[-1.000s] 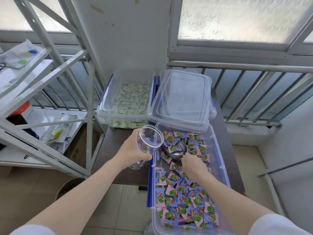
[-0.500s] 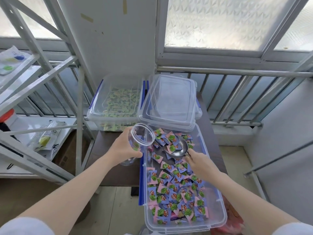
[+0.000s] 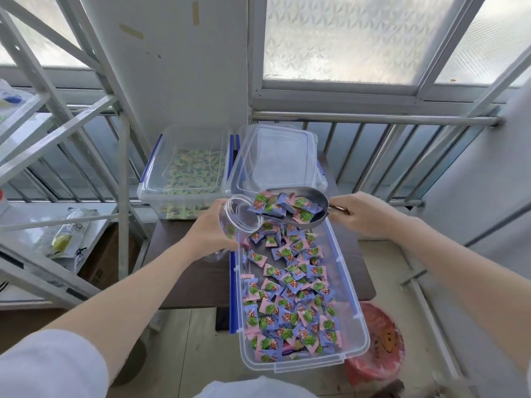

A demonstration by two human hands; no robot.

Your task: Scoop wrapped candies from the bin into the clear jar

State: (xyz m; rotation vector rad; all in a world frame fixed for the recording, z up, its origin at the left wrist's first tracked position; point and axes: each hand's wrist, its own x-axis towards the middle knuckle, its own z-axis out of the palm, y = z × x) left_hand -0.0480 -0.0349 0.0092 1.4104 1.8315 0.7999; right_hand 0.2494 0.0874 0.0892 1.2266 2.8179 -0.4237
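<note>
The clear plastic bin (image 3: 349, 334) overhangs the dark table (image 3: 189, 271), holding flat wrapped candies (image 3: 290, 297). The left hand (image 3: 209, 232) wraps the tilted clear jar (image 3: 240, 218), hiding its base. The right hand (image 3: 363, 215) grips the handle, mostly hidden, of the metal scoop (image 3: 311, 203), whose loaded lip touches the jar mouth.
</note>
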